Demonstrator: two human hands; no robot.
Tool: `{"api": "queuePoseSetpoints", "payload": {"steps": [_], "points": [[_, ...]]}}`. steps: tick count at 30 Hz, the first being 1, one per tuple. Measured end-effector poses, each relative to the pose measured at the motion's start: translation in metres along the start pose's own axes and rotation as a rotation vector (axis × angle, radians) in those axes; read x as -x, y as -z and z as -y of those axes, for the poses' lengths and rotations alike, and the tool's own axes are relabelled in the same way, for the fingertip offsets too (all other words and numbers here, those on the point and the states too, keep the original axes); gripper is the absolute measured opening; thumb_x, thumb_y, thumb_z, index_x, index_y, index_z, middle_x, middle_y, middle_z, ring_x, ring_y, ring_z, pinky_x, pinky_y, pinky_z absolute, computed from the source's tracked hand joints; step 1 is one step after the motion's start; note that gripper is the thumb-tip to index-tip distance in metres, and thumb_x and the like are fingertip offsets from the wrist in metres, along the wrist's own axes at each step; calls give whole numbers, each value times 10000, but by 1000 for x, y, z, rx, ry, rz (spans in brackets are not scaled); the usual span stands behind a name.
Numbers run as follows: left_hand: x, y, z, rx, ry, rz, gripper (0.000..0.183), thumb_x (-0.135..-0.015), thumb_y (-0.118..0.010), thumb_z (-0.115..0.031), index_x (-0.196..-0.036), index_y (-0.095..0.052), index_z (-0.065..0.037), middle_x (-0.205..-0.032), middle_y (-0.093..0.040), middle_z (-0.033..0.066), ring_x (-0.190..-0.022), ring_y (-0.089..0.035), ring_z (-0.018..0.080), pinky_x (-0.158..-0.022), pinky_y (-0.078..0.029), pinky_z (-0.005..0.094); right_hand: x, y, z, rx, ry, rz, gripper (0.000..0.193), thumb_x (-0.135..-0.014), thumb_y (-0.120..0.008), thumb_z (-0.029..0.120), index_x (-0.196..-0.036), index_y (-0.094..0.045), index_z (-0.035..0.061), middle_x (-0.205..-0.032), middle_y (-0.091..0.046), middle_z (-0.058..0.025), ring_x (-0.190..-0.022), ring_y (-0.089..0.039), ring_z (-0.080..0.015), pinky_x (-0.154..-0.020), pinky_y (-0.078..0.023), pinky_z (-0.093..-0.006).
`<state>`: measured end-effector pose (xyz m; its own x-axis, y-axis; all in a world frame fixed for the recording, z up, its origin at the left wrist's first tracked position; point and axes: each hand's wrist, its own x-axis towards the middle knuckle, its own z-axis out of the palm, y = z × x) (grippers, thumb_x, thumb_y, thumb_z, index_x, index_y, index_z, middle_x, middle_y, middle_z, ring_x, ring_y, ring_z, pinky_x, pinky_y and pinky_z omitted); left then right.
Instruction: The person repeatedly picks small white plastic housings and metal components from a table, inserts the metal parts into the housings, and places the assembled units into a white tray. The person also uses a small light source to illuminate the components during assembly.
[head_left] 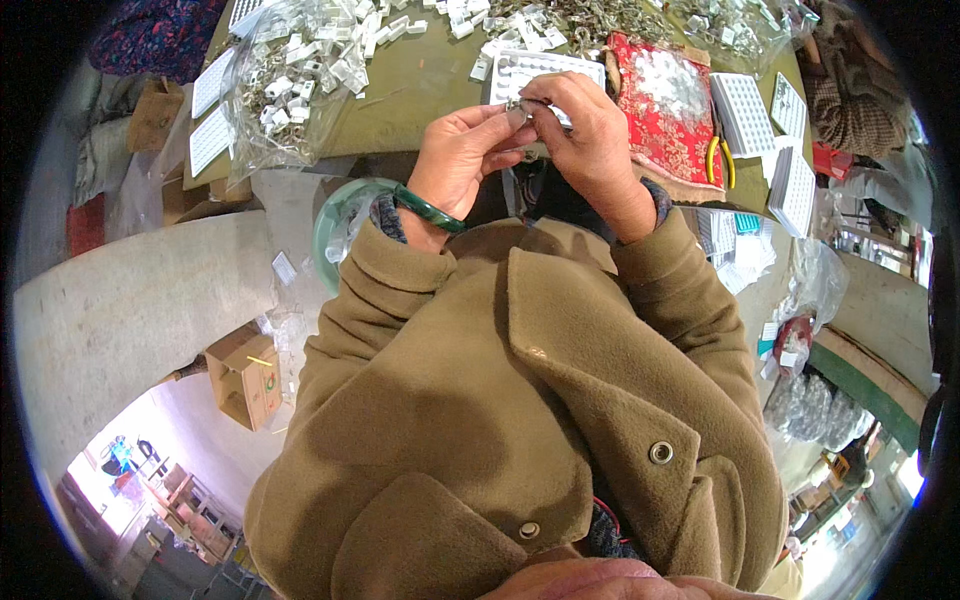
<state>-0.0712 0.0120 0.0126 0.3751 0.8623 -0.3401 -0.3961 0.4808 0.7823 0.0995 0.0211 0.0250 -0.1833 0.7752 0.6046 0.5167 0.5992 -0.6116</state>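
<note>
My left hand (462, 148) and my right hand (585, 130) meet above the near edge of the table. Both are closed in a pinch around one small shiny metal piece (514, 105), mostly covered by the fingertips, so its exact kind is unclear. A green bangle (430, 209) circles my left wrist. Just beyond the hands lies a white tray (507, 58) with rows of round pits, partly hidden by my right hand. To the right, a red patterned cloth (645, 150) bears a heap of small whitish clear pieces (668, 85). Yellow-handled pliers (712, 160) rest at its right edge.
An open clear bag (250, 130) of small white and metal parts lies on the table's left, near white pitted trays (210, 140). More such trays (742, 115) stand at the right. A green basin (327, 235) sits below the table edge; a cardboard box (232, 385) is on the floor.
</note>
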Motion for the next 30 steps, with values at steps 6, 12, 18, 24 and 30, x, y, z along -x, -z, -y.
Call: {"api": "queuePoseSetpoints", "payload": {"steps": [6,12,18,24,30], "points": [[2,-7,4,88,-79,-76,166,-917,-585,-107,-1025,-639,7,-952,-671,66,-841,-654,123,-722,-536,219,3,2,-1,115,181,39,138,-722,-604,24,-851,-597,71,-804,-600,-73,-765,-583,-279,-686,-481,-369],[1,-9,5,141,-72,-120,200,-907,-579,-65,-1073,-609,42,-984,-664,106,-870,-658,153,-730,-547,228,10,4,0,28,51,59,144,-740,-601,6,-877,-605,50,-821,-605,-94,-791,-595,-294,-712,-485,-365],[0,-10,5,223,-23,-61,196,-916,-566,-79,-1066,-613,38,-990,-666,102,-899,-661,167,-713,-556,223,8,3,-3,-128,-100,-46,145,-788,-619,-42,-920,-606,15,-878,-623,-113,-794,-624,-261,-712,-499,-301],[-1,-9,9,121,-30,-49,217,-929,-567,-122,-1096,-621,5,-1000,-667,73,-897,-652,143,-775,-546,241,2,1,-7,111,90,24,138,-784,-601,3,-916,-611,41,-889,-627,-102,-833,-598,-299,-729,-496,-355],[-2,-11,21,106,-72,-91,232,-926,-579,-137,-1104,-623,4,-1006,-664,63,-887,-641,135,-791,-534,252,13,5,-10,110,105,126,129,-782,-579,-12,-899,-607,37,-895,-627,-102,-827,-593,-308,-721,-497,-357]]}}
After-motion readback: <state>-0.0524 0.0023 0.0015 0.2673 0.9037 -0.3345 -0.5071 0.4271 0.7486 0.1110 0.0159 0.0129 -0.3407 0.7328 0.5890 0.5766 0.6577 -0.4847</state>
